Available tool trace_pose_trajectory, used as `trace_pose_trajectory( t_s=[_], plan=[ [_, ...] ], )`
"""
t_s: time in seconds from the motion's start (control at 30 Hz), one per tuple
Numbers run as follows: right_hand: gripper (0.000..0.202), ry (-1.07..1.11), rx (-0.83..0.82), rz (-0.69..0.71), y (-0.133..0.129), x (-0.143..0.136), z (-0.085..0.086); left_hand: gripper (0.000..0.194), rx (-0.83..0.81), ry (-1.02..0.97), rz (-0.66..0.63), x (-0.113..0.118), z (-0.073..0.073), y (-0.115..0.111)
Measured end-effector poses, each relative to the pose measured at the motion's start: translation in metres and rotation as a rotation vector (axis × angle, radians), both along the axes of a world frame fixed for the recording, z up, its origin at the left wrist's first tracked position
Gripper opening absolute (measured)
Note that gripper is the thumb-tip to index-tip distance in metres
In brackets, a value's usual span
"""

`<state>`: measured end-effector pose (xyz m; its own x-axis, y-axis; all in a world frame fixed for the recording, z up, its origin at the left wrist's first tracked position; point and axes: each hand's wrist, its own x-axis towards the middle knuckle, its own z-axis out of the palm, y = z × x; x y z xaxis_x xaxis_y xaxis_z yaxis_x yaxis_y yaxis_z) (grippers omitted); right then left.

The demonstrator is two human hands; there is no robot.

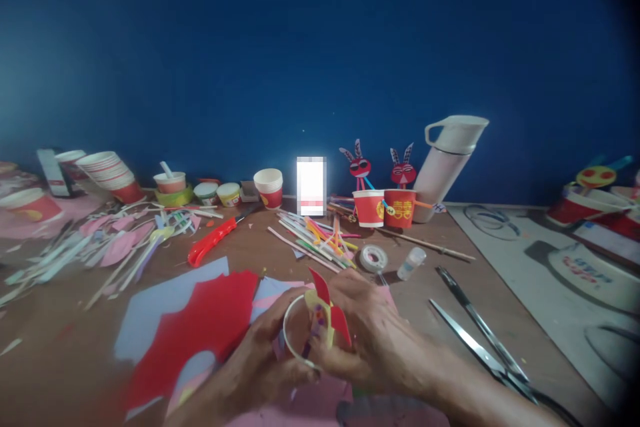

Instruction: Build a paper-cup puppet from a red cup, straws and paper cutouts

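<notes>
In the left hand's (pixel 266 341) grip the white-rimmed cup (pixel 296 328) is held, and the paper figure (pixel 317 312) at its rim is pinched by the right hand (pixel 367 330), over the tabletop (pixel 416 297). Both are judged light and easily crushed; the cup is best held near its stiffer rim.

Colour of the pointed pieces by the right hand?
Pointed pieces: red, best in head view.

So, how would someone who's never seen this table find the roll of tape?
Find the tall white flask by the blue wall; two red cups with paper figures stand left of it. Come nearer from those cups, and just beyond the right hand lies the roll of tape. It's a pale ring, unlike the little bottle to its right.
</notes>
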<state>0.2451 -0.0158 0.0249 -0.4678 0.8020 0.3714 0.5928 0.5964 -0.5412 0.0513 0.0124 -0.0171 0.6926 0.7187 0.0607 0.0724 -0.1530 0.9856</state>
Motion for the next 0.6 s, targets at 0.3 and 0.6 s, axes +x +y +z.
trace_pose_trajectory(
  t_s=[0.3,0.6],
  plan=[
    [0.004,0.008,-0.136,-0.061,0.003,-0.003,-0.007,0.04,-0.254,-0.046,-0.033,0.006,-0.012,0.004],
    [0.014,-0.01,-0.14,-0.071,-0.001,-0.002,0.001,0.04,-0.253,0.0,-0.063,0.007,-0.008,-0.001]
  ],
)
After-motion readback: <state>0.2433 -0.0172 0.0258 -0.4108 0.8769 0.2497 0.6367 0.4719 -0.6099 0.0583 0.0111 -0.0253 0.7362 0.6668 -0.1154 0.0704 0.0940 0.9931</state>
